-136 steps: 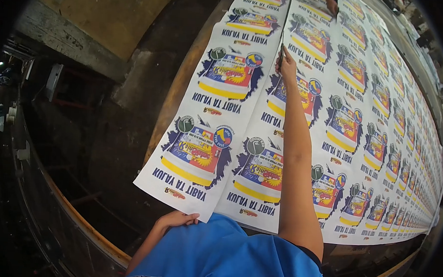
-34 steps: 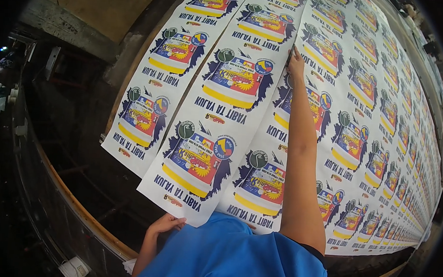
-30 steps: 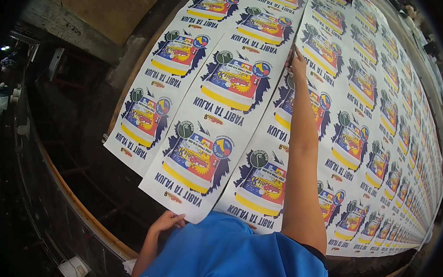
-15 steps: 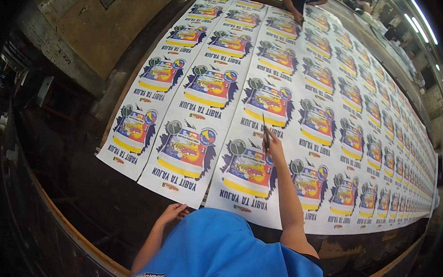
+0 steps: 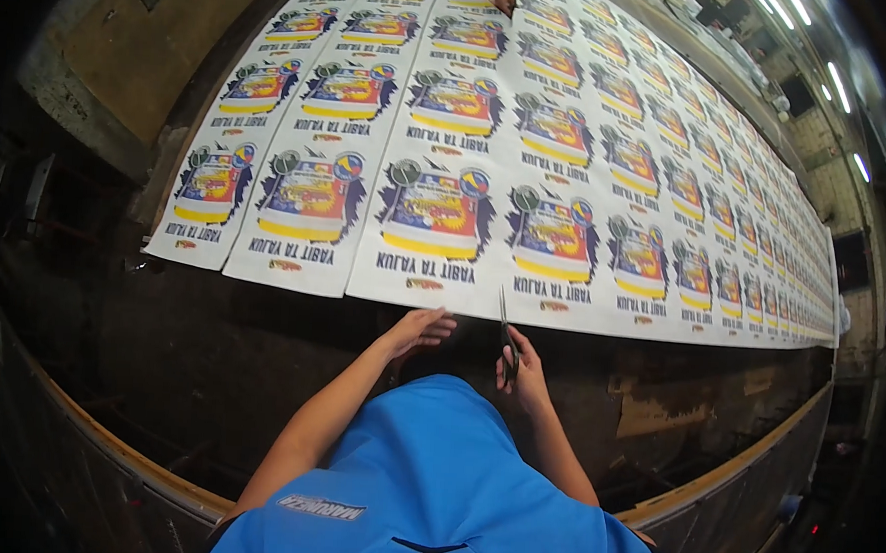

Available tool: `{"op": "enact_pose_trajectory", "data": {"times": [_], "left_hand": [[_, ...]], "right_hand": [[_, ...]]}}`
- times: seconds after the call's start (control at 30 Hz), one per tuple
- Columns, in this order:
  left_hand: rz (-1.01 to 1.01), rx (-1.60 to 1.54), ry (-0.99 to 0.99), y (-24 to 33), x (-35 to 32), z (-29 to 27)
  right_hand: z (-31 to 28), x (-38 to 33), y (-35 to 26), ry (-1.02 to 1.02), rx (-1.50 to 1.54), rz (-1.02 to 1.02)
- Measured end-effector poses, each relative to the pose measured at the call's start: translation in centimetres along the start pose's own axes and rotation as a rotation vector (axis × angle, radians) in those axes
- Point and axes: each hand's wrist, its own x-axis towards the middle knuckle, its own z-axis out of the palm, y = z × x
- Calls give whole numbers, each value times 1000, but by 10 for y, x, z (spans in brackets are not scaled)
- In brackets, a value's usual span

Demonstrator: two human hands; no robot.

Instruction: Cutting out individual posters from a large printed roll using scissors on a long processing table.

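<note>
My right hand grips a pair of dark-handled scissors. Their blades point away from me and their tips overlap the near edge of a large white printed sheet, between two columns of its repeated colourful design. Just left of the scissors, my left hand has its fingers stretched out close to that same edge; whether they touch the sheet I cannot tell. Two separate printed strips lie side by side left of the big sheet, divided from it and from each other by thin gaps.
At the far edge another person's hand rests over the sheet. A dark table or frame lies under the sheets. Between me and the sheet is a dark recess, with torn brown cardboard at right and wood-edged panels behind.
My right hand has drawn back with the scissors from the sheet's middle to its near edge. My left hand has moved right along the edge. The view has shifted, the sheets appearing farther up.
</note>
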Motion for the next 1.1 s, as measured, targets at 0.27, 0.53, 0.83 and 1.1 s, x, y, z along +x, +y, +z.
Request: {"op": "enact_pose_trajectory", "data": {"times": [0.27,0.53,0.83,1.1], "left_hand": [[48,106,185,-5,40,51],[119,69,161,5,34,62],[204,182,140,1,22,60],[125,121,85,15,10,69]], "right_hand": [[4,-43,35,-15,121,104],[17,3,27,63,89,-13],[5,28,26,59,48,-34],[-17,161,-18,96,-127,-175]]}}
